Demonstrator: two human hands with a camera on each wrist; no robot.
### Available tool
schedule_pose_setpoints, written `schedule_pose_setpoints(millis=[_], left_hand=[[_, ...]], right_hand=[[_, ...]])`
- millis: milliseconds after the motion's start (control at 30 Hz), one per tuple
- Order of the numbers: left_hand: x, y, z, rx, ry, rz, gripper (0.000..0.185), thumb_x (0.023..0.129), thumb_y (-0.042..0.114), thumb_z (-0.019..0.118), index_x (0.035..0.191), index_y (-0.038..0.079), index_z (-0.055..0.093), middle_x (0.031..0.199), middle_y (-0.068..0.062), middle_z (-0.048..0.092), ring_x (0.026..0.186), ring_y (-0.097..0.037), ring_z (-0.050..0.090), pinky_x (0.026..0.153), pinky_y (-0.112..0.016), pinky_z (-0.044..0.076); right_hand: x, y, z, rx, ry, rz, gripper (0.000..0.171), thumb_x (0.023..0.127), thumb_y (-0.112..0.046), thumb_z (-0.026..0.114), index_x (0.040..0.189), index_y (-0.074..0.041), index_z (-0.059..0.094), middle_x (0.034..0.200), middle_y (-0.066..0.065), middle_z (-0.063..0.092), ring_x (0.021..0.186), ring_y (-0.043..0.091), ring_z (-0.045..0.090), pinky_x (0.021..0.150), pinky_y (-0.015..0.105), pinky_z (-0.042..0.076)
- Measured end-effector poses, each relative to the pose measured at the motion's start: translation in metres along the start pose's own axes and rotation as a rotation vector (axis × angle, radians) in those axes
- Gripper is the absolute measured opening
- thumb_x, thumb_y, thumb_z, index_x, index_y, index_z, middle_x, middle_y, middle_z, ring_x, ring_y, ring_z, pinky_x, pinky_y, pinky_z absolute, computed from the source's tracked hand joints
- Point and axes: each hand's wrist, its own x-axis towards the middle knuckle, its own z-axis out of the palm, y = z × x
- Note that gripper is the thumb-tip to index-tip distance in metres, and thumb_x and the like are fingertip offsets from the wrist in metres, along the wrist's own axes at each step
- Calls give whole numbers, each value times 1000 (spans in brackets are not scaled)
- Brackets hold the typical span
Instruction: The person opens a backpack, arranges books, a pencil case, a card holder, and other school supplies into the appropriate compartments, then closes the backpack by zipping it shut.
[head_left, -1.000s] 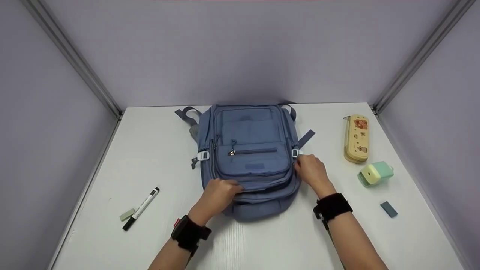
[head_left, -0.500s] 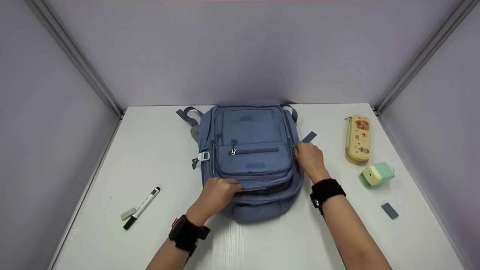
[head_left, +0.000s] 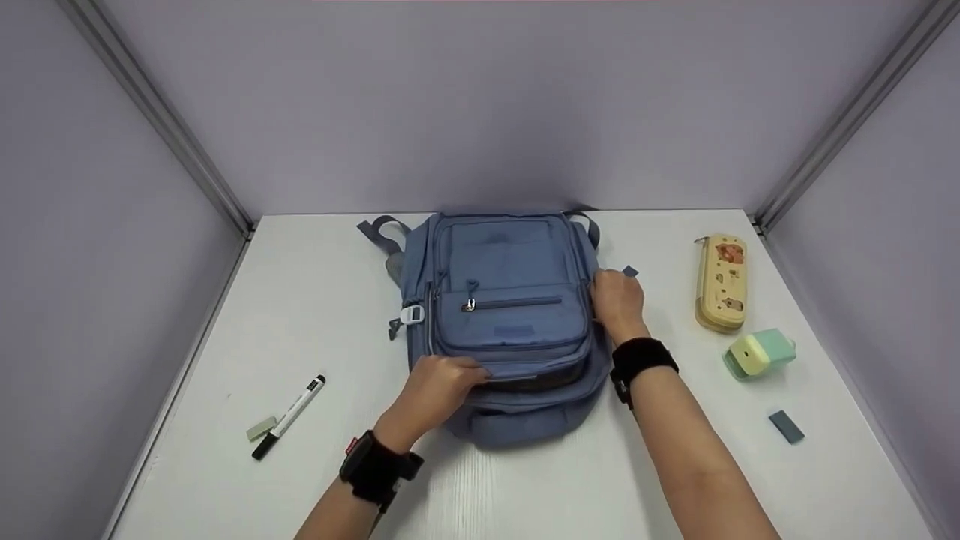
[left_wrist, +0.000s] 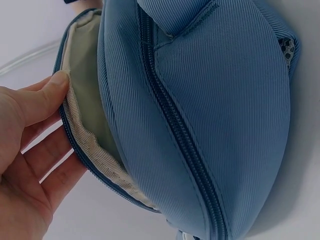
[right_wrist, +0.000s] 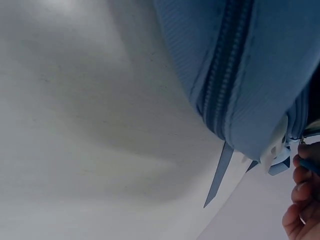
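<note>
A blue backpack (head_left: 510, 259) lies front up in the middle of the table. My left hand (head_left: 442, 382) pinches the zippered edge of its front pocket near the bottom. In the left wrist view, thumb and fingers hold that edge (left_wrist: 75, 131) away from the bag, showing the olive lining (left_wrist: 92, 95). At the bag's right side, my right hand (head_left: 619, 300) covers the white buckle in the head view. The right wrist view shows its fingers curled around a blue zipper pull (right_wrist: 310, 166) at the end of the opened zipper, with the buckle (right_wrist: 275, 145) just beside it.
To the right lie a yellow pencil case (head_left: 721, 281), a green and yellow pencil sharpener (head_left: 761, 352) and a dark grey-blue block (head_left: 786, 426). At left, a white marker (head_left: 289, 416) with black ends touches a small pale green block (head_left: 261, 428). Panels wall in three sides.
My right hand has moved up along the bag's right side, past the buckle, and the pocket gap has widened. The left hand keeps its hold in the same place.
</note>
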Motion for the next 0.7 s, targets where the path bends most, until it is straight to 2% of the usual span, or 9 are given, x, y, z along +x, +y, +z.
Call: schedule_pose_setpoints(millis=[133,233,300,400,467,533,633,700], left_hand=[[1,1,2,-9,4,6,21,82,-2,70,86,17,77,83,7,71,69,-11,68,50,-29,51],[1,2,2,-7,-6,-7,21,83,-3,70,87,16,77,84,6,70,68,-12,68,51,-30,51],[1,2,2,-3,-16,-20,19,84,-2,70,89,15,77,84,4,70,68,-13,68,51,-30,52],[2,3,2,9,-17,-40,14,85,2,72,90,13,77,85,2,71,66,-15,68,51,-31,52],[3,3,2,15,-2,-47,10,85,4,74,90,12,77,84,1,70,64,-15,68,50,-30,51],[5,3,2,25,17,-54,8,85,5,75,90,11,76,83,0,70,63,-15,67,50,-30,51],[8,2,1,50,37,-61,6,85,7,75,91,11,76,82,0,69,61,-14,66,50,-29,50],[10,2,-1,65,43,-69,6,86,7,75,91,10,76,83,0,69,61,-14,66,51,-29,51]], right_hand=[[1,4,1,13,0,22,19,90,-5,63,75,7,66,74,23,64,67,44,63,61,54,49],[-1,4,1,51,-8,2,15,91,-6,65,83,7,68,81,23,63,73,43,63,66,53,50],[-3,0,-2,86,-8,-42,15,92,-9,66,92,6,70,88,23,63,78,43,62,71,53,50],[-10,-13,-12,147,-11,-159,23,96,-17,65,104,3,71,100,21,63,88,41,62,79,52,49],[-16,-28,-25,203,-62,-248,31,98,-28,62,110,-1,71,107,18,63,96,38,62,85,50,47],[-25,-45,-41,268,-163,-342,41,98,-41,59,117,-6,70,116,14,63,106,34,61,92,48,46],[-41,-68,-62,347,-350,-467,60,91,-57,61,129,-11,65,129,11,59,119,30,56,99,46,43],[-52,-79,-69,344,-428,-546,70,84,-60,67,136,-14,59,135,11,55,124,30,52,101,47,41]])
